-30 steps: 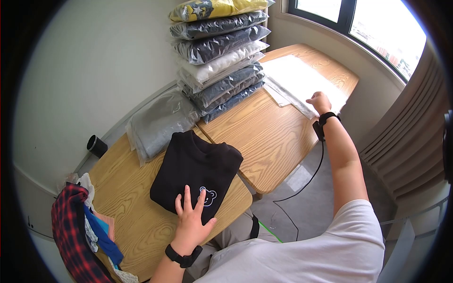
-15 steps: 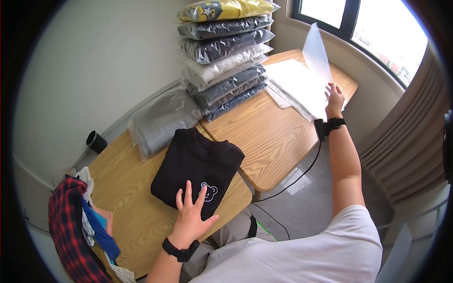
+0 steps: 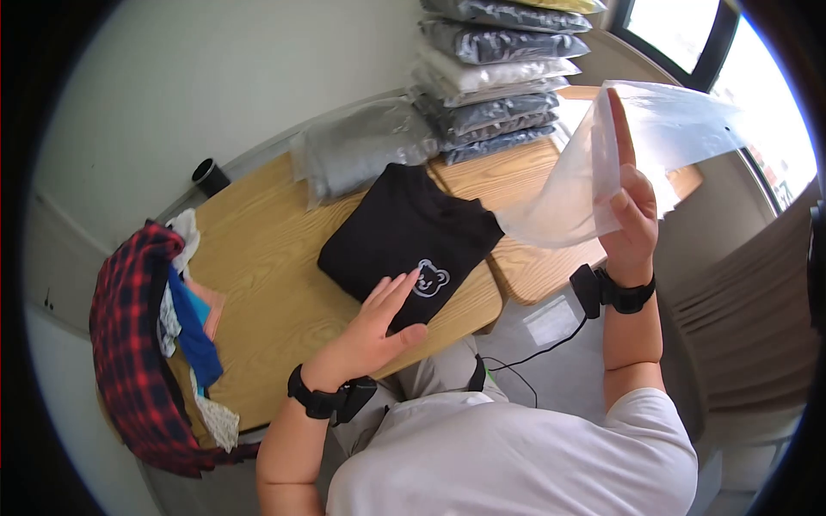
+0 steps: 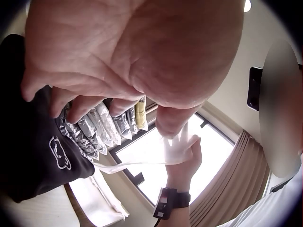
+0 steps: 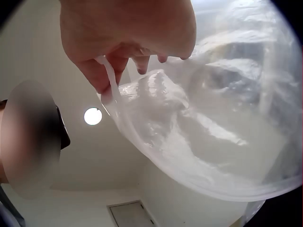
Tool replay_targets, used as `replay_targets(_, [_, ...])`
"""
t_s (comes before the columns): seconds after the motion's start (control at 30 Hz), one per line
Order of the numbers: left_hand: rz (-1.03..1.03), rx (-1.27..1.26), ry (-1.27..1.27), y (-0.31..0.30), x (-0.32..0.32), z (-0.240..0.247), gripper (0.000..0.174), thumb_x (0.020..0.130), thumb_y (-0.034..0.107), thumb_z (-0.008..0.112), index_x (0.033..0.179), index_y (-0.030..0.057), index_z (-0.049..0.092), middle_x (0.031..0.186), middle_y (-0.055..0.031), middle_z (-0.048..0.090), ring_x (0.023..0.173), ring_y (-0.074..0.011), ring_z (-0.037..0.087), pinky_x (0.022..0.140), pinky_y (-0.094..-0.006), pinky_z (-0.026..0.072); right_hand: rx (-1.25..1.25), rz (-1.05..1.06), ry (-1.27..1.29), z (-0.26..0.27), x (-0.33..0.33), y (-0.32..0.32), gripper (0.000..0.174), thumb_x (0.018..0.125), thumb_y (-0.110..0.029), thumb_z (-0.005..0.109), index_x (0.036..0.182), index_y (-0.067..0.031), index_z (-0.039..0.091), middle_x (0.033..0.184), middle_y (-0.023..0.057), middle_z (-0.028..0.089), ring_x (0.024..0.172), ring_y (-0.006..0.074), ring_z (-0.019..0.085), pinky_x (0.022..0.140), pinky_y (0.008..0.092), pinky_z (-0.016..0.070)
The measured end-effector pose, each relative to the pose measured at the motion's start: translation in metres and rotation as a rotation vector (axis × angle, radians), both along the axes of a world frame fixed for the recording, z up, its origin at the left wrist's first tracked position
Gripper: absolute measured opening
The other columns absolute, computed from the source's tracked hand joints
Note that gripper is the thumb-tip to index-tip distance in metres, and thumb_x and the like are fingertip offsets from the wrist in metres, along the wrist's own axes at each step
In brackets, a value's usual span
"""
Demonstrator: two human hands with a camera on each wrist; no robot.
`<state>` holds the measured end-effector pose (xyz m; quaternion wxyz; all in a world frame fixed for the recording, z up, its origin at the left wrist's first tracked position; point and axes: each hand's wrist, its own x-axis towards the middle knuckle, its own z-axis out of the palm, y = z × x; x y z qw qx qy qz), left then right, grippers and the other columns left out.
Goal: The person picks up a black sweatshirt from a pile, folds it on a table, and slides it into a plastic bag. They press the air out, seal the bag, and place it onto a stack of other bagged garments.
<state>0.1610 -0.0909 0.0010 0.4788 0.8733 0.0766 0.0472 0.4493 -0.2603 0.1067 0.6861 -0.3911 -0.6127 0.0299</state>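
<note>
My right hand (image 3: 632,211) pinches a clear plastic bag (image 3: 564,193) by its edge, above the right part of the table. In the right wrist view the bag (image 5: 189,137) hangs bent from between thumb and fingers. The folded black sweatshirt (image 3: 396,224), with a white bear outline on it, lies at the table's front. My left hand (image 3: 366,340) has its fingers extended at the sweatshirt's lower edge, near the bear. In the left wrist view the fingers of that hand (image 4: 132,56) are spread beside the black cloth (image 4: 28,142).
A tall stack of bagged garments (image 3: 495,73) stands at the back. Left of it lies a grey bagged item (image 3: 370,142). A red plaid shirt (image 3: 138,344) and other clothes lie at the left edge, with a black cup (image 3: 210,177) behind the table (image 3: 258,258).
My right hand has lifted the clear bag off the pile at the right and brought it nearer the sweatshirt. My left hand has turned, its fingers now closer together. The head view has shifted.
</note>
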Motion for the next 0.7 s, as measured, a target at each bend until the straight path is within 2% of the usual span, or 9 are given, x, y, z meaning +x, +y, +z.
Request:
replay_targets(0.07, [0.076,-0.258,-0.271,-0.007,-0.016,0.022,0.078,0.094,0.046,0.052,0.151,0.0096,0.014,0.157,-0.015,0.011,0.142,-0.0336,0.02,0.112,-0.052,0.0151,-0.112,0.249,0.013,-0.003,-0.04,0.024,0.023,0.081,-0.028,0.067,0.072,-0.0069,0.068,0.152,0.0235,0.024,0.145,0.0322,0.013,0.115,0.0451,0.0027])
replay_targets(0.2, [0.371,-0.279,-0.735,-0.008,-0.055,0.038,0.073,0.095,0.044,0.051,0.152,0.0146,0.014,0.157,-0.0144,0.008,0.141,-0.0342,0.023,0.111,-0.0502,0.0215,-0.476,0.73,-0.16,-0.015,-0.101,0.083,0.012,0.078,-0.014,0.069,0.081,-0.0023,0.07,0.145,0.0241,0.037,0.14,0.0332,0.026,0.112,0.0426,0.016])
replay_targets(0.3, [0.483,-0.304,-0.821,-0.002,-0.088,0.026,0.056,0.097,0.034,0.051,0.144,0.0111,0.031,0.157,-0.0165,0.005,0.141,-0.0338,0.022,0.11,-0.0475,0.0258,-0.775,0.965,-0.075,-0.037,-0.15,0.126,0.003,0.078,-0.003,0.066,0.08,-0.0007,0.068,0.138,0.021,0.047,0.139,0.0277,0.029,0.109,0.0353,0.023])
replay_targets(0.4, [0.661,-0.242,-0.883,-0.002,-0.116,0.01,0.047,0.096,0.024,0.054,0.138,0.0096,0.039,0.156,-0.0179,0.009,0.14,-0.0336,0.026,0.109,-0.0468,0.0282,-0.724,1.195,0.143,-0.069,-0.194,0.156,0.009,0.084,-0.008,0.061,0.083,-0.0021,0.067,0.141,0.0184,0.046,0.137,0.0259,0.032,0.106,0.0361,0.0265])
replay_targets(0.47, [0.757,-0.158,-0.913,0.003,-0.131,-0.001,0.044,0.094,0.019,0.057,0.135,0.0088,0.042,0.155,-0.0188,0.012,0.139,-0.033,0.028,0.108,-0.0462,0.0294,-0.867,1.245,0.135,-0.092,-0.208,0.173,0.015,0.087,-0.014,0.059,0.086,-0.0018,0.068,0.147,0.0165,0.037,0.133,0.0235,0.037,0.106,0.0349,0.0274])
replay_targets(0.53, [0.967,-0.203,-0.591,0.01,-0.149,-0.017,0.047,0.09,0.011,0.061,0.133,0.0081,0.043,0.153,-0.0189,0.02,0.138,-0.0316,0.03,0.108,-0.0448,0.0306,-1.021,1.277,0.133,-0.102,-0.222,0.176,0.02,0.09,-0.019,0.058,0.089,-0.0015,0.069,0.152,0.0147,0.029,0.128,0.0211,0.042,0.106,0.0337,0.0284])
replay_targets(0.6, [1.03,-0.253,-0.484,0.017,-0.159,-0.031,0.048,0.089,0.008,0.061,0.134,0.0077,0.043,0.151,-0.017,0.026,0.138,-0.0297,0.032,0.107,-0.0432,0.0313,-1.275,1.02,0.102,-0.109,-0.241,0.167,0.026,0.094,-0.023,0.052,0.094,-0.0024,0.069,0.142,0.0182,0.044,0.134,0.0264,0.036,0.104,0.0345,0.031])
replay_targets(0.63, [1.025,-0.252,-0.415,0.019,-0.165,-0.037,0.049,0.088,0.005,0.057,0.135,0.0077,0.043,0.151,-0.0163,0.027,0.137,-0.0296,0.032,0.108,-0.0429,0.0306,-1.214,0.987,-0.084,-0.111,-0.244,0.162,0.034,0.096,-0.031,0.05,0.105,-0.0022,0.066,0.135,0.0177,0.05,0.131,0.0266,0.04,0.102,0.0332,0.0344])
replay_targets(0.7, [1.001,-0.262,-0.453,0.022,-0.172,-0.049,0.055,0.083,0.0,0.047,0.137,0.0074,0.044,0.149,-0.0162,0.031,0.136,-0.0292,0.033,0.109,-0.0415,0.0277,-1.231,0.942,-0.144,-0.107,-0.244,0.152,0.036,0.097,-0.032,0.049,0.112,-0.0027,0.064,0.139,0.018,0.046,0.131,0.027,0.041,0.104,0.0341,0.0332])
